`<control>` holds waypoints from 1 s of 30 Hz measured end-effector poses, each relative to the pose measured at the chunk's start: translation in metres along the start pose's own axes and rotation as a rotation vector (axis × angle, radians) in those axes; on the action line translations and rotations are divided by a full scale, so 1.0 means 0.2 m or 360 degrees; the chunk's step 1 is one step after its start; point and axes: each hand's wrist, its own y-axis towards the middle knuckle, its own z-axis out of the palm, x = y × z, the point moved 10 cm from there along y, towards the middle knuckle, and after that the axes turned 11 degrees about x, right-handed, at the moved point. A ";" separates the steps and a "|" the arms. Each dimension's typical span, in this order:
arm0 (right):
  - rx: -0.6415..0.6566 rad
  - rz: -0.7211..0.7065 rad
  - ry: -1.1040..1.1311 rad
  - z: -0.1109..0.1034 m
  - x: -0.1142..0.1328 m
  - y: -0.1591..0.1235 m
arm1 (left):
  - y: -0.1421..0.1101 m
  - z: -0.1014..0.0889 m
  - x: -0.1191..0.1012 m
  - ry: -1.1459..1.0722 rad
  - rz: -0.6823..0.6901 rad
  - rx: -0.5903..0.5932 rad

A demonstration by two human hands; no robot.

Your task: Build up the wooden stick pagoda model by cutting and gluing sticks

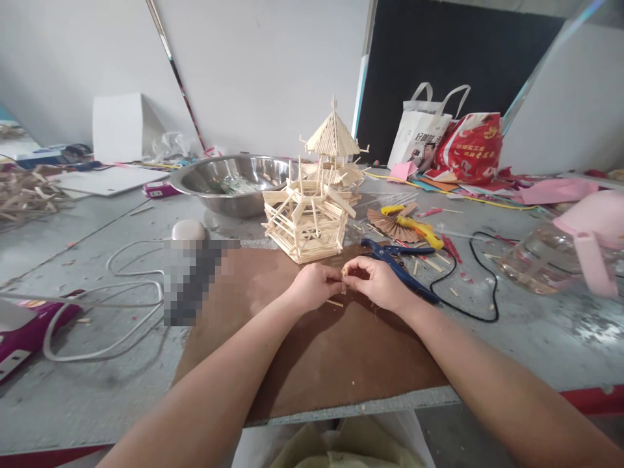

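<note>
My left hand (316,285) and my right hand (373,281) meet over a brown mat (302,351), fingertips pinched together. Between them is a small pale piece, perhaps a bit of wooden stick, too small to make out fully. A short stick (335,303) lies on the mat just below my fingers. Right behind my hands stands an open-topped frame (307,224) built of thin wooden sticks. Beyond it rises a stick pavilion (334,140) with a pointed roof. Blue-handled cutters (412,279) lie beside my right hand, partly hidden by it.
A steel basin (234,185) stands behind on the left. To the right lie a yellow glue gun (422,233) with a black cord, stick scraps and a jug (541,260) with a pink lid. White cable (104,354) loops across the left side. Bags (468,149) stand at the back.
</note>
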 end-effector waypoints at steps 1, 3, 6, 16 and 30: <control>0.0002 -0.0003 -0.0006 0.00 0.00 0.00 | 0.00 0.00 0.00 0.0005 0.0004 0.0003; 0.0006 -0.0001 -0.0023 0.00 0.00 0.00 | 0.00 0.01 0.00 0.0012 0.0020 0.0004; 0.0007 -0.0008 -0.0078 0.00 0.01 0.00 | 0.00 0.01 -0.01 0.0011 0.0065 -0.0009; 0.0019 -0.0078 -0.0199 0.00 0.05 -0.01 | 0.00 0.00 -0.02 0.0027 0.0098 -0.0018; -0.0057 0.0011 0.0078 -0.03 0.00 0.00 | -0.01 0.00 -0.02 -0.0119 0.0067 -0.0063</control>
